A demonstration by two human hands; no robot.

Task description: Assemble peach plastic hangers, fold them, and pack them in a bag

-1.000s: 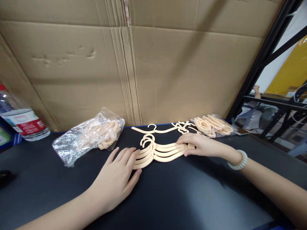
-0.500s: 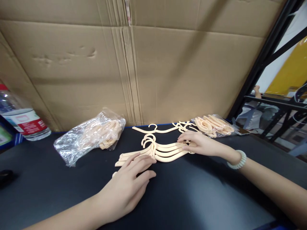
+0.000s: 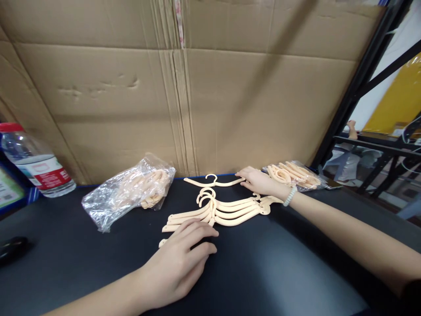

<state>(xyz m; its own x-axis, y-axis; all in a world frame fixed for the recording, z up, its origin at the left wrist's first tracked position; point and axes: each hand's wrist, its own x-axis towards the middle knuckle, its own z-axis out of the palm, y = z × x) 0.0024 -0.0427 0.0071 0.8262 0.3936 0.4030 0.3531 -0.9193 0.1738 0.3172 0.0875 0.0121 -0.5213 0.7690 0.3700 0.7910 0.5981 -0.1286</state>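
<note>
Behind the hanger stack [image 3: 213,215], the lone hanger [image 3: 215,184] is reached at its right tip by the right hand [image 3: 258,181], pinch unclear; the left hand [image 3: 184,253] is laid loosely over the stack. Likely light, stiff: best held mid-arm.

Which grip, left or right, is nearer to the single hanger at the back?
Right. The right grip is at the right end of the single hanger; the left grip is nearer the camera, over part of the stacked hangers.

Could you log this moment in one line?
left hand: over overlapping hangers | right hand: at right end of far hanger | bottle: far left
</note>
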